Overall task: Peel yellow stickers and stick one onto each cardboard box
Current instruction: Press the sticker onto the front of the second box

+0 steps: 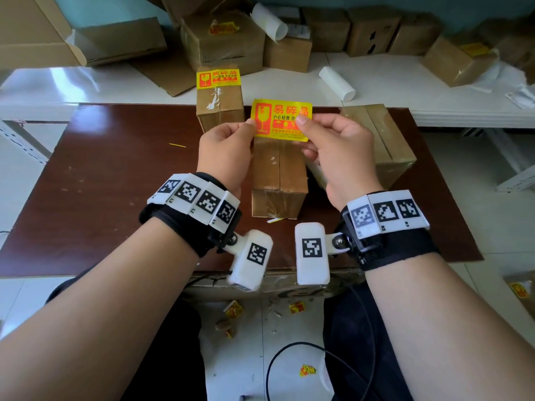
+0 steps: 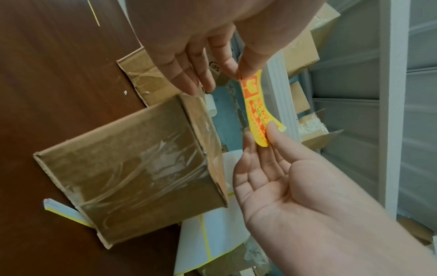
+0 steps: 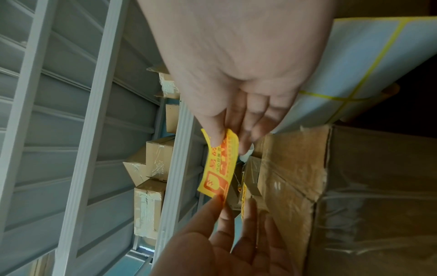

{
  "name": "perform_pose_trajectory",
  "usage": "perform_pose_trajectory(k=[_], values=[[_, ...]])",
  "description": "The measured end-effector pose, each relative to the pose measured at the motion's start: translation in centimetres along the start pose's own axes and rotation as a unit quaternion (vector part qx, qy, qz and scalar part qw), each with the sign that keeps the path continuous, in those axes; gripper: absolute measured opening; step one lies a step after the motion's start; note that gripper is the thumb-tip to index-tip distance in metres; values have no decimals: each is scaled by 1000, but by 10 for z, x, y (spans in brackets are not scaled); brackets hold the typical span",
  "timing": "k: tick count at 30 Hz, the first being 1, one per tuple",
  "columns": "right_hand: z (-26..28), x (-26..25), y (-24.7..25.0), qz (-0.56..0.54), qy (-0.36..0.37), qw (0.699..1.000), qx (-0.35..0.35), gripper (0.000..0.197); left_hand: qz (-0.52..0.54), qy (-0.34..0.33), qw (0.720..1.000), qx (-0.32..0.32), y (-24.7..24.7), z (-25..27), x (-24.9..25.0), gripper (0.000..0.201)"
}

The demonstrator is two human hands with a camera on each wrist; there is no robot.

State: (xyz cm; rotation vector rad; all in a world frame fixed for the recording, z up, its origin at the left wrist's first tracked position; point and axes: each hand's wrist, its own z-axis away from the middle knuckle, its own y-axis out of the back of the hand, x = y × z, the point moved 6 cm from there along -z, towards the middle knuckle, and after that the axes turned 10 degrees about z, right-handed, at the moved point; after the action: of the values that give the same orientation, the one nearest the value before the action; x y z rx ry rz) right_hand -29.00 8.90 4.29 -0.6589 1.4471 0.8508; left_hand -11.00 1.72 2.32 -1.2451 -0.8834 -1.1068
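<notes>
A yellow sticker [image 1: 280, 120] with red print hangs in the air between my two hands. My left hand [image 1: 249, 125] pinches its left edge and my right hand [image 1: 301, 120] pinches its right side. The left wrist view shows the sticker [image 2: 257, 110] edge-on and curved; the right wrist view shows the sticker [image 3: 217, 168] the same way. Just under it, a bare taped cardboard box [image 1: 278, 175] stands on the brown table [image 1: 115, 183]. The box behind [image 1: 220, 108] carries a yellow sticker [image 1: 217, 79]. A third box [image 1: 382, 140] lies to the right.
A white backing sheet [image 2: 208, 233] with yellow lines lies between the near box and the right one, under my right hand. More boxes [image 1: 225, 44] and white rolls [image 1: 337, 83] crowd the white table behind. Crumpled stickers [image 1: 233, 309] and a black cable [image 1: 289, 357] lie on the floor.
</notes>
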Motion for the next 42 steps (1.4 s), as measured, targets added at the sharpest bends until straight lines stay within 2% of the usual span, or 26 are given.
perform_pose_trajectory(k=[5,9,12,15,21,25,30,33,36,42], values=[[-1,1,4,10,3,1000,9,15,-36,-3,999,-3,0,3,-1,33],[0,6,2,-4,-53,998,-18,12,-17,34,999,-7,-3,6,1,25],[1,9,0,-24,-92,995,-31,13,4,50,999,-14,-3,2,-8,29],[4,9,-1,-23,-106,993,-39,13,0,58,998,-11,-3,5,-5,36],[13,9,1,-11,-122,991,-61,14,-11,66,998,-3,4,16,1,29],[17,7,2,1,-109,993,-55,12,-13,71,997,-10,8,21,-2,26],[12,0,4,52,-27,998,-16,11,-42,38,998,-5,12,22,7,29],[8,-1,1,53,5,998,-18,10,-52,21,998,-5,14,16,8,30],[4,0,-3,58,14,998,-24,9,-57,19,998,-6,15,12,7,29],[-2,3,-1,86,24,995,-34,18,-76,19,997,-11,18,6,8,26]])
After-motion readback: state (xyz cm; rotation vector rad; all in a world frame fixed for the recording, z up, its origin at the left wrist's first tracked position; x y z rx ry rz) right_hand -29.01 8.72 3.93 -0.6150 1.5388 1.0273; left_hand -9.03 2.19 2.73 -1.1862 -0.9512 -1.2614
